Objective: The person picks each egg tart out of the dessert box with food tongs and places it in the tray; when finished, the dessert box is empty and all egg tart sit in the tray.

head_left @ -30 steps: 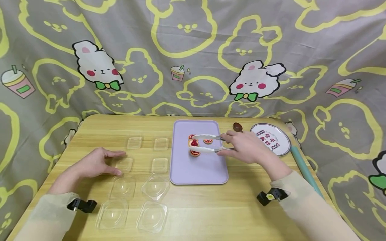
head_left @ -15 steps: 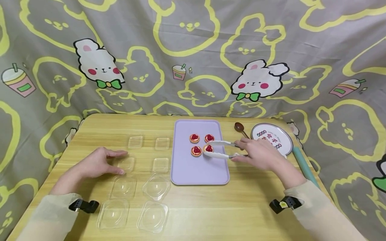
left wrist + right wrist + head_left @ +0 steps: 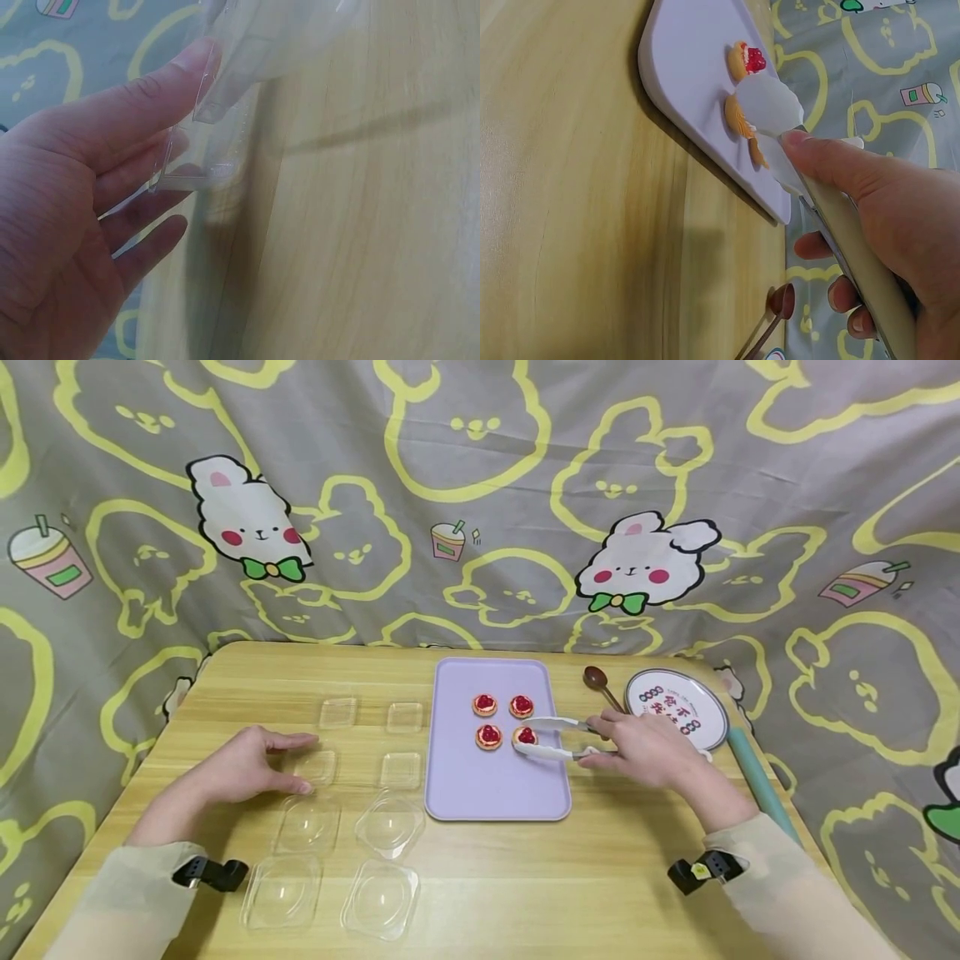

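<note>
My right hand (image 3: 648, 747) grips white-tipped metal tongs (image 3: 551, 752) over the right edge of a lilac tray (image 3: 495, 793). The tong tips stand on either side of a small red-berry tart (image 3: 527, 737), the near right one in a square with another tart (image 3: 489, 737) to its left and two behind. In the right wrist view the tongs (image 3: 862, 262) lie along the thumb, and the white tips partly hide the tarts. My left hand (image 3: 232, 764) pinches the left side of an opened clear plastic box (image 3: 320, 768), thumb in front and index finger behind.
Several more clear plastic boxes, such as one (image 3: 390, 768) beside the tray, lie with lids open on the wooden table (image 3: 540, 893). At the right are a brown spoon (image 3: 596, 677), a white patterned plate (image 3: 712, 706) and a green rod (image 3: 757, 781). A curtain (image 3: 420, 493) hangs behind.
The tongs have carried a tart from over the left of the group to its near right corner, down to the tray. My left hand stays at the same box.
</note>
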Available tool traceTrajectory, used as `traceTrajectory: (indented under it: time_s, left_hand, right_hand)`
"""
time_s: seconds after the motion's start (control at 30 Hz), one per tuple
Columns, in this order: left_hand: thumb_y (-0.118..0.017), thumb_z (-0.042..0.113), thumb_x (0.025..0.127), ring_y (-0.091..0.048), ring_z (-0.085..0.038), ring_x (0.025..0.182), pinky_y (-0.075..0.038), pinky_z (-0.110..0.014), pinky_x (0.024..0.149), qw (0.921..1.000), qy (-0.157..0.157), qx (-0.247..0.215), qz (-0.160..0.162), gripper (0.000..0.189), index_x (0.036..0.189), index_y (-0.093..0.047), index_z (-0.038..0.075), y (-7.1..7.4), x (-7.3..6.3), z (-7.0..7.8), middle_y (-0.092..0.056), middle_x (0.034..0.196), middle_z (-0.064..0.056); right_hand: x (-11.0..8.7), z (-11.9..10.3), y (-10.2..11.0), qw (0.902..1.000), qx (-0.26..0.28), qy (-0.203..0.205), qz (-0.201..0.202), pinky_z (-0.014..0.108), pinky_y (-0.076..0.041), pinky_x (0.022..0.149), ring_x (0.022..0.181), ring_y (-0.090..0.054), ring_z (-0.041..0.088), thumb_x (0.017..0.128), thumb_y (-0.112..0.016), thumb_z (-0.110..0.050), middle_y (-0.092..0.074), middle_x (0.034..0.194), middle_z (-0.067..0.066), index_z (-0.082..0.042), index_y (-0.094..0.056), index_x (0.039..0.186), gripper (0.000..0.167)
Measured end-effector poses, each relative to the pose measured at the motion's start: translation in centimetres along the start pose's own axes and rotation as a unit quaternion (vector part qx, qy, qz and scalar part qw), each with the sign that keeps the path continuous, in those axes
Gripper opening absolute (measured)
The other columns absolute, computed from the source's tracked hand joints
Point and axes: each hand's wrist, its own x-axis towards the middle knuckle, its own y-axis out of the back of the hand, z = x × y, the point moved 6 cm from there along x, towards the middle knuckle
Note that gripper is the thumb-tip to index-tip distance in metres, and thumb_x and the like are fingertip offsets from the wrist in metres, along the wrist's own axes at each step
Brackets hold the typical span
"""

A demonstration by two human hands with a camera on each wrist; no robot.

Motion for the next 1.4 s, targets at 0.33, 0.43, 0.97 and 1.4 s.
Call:
traceTrajectory:
  time_s: [0.33,0.43,0.97,1.4]
  left_hand:
    - [-0.095,0.049,0.074,-0.055,-0.038,0.136,-0.044,-0.058,0.109,1.0,-0.006,0.005,0.004,0.086,0.141,-0.067,0.003,-0.2,0.1,-0.3,-0.067,0.139,-0.014]
    - [-0.095,0.049,0.074,-0.055,-0.039,0.135,-0.045,-0.059,0.108,0.9999,-0.009,0.005,0.005,0.086,0.141,-0.067,0.002,-0.2,0.2,-0.2,-0.067,0.139,-0.015]
    - [-0.095,0.055,0.071,-0.061,-0.04,0.129,-0.048,-0.06,0.105,0.9995,-0.013,0.015,0.025,0.086,0.136,-0.071,0.005,-0.1,0.2,0.0,-0.071,0.132,-0.017]
    - [-0.096,0.052,0.073,-0.062,-0.039,0.129,-0.049,-0.059,0.105,0.9992,-0.02,0.017,0.029,0.083,0.137,-0.071,0.004,-0.2,0.2,0.2,-0.072,0.131,-0.014]
  right_hand:
    - [-1.1,1.0,-0.4,0.9985,0.035,-0.042,0.008,0.056,-0.058,0.077,0.096,-0.072,0.032,0.095,-0.069,-0.066,-0.07,0.13,0.012,-0.008,-0.068,0.14,0.073]
    - [-1.7,1.3,-0.3,0.9967,0.051,-0.06,0.019,0.062,-0.056,0.085,0.109,-0.071,0.038,0.095,-0.069,-0.066,-0.068,0.136,0.015,-0.008,-0.066,0.142,0.075]
    - [-4.0,3.2,-2.7,0.9643,0.148,-0.186,0.116,0.038,-0.048,0.059,0.067,-0.056,0.018,0.095,-0.074,-0.061,-0.061,0.086,0.008,0.003,-0.062,0.137,0.077]
    - [-5.0,4.1,-6.0,0.9459,0.157,-0.249,0.137,0.065,-0.054,0.087,0.102,-0.067,0.051,0.098,-0.069,-0.059,-0.067,0.114,0.033,0.013,-0.06,0.129,0.078]
